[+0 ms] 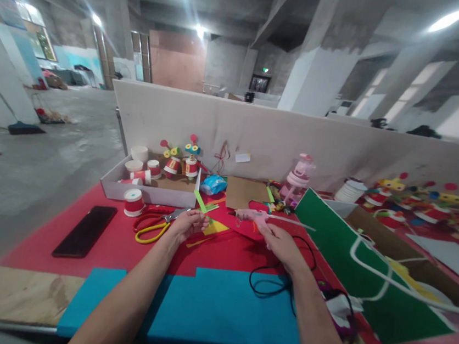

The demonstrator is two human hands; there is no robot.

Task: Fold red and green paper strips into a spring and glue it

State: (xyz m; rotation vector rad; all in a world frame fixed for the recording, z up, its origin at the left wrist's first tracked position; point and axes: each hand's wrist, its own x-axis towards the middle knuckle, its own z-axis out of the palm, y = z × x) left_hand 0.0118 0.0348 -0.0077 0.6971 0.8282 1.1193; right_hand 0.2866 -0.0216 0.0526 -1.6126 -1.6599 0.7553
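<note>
My right hand is wrapped round the grip of a pink hot glue gun, whose nozzle points left. A white glue stick sticks out of its back. My left hand faces it with the fingers curled together; whatever they pinch is too small to make out. Just beyond those fingers are bent light green paper strips. Yellow paper lies on the red table cover between my hands. Beside my left wrist rest scissors with yellow handles and a red-handled tool.
At the back left stands a white box with paper cups and cup figures. A phone lies at left. The black cord loops beside my right forearm. A green board leans at right. A pink bottle stands behind.
</note>
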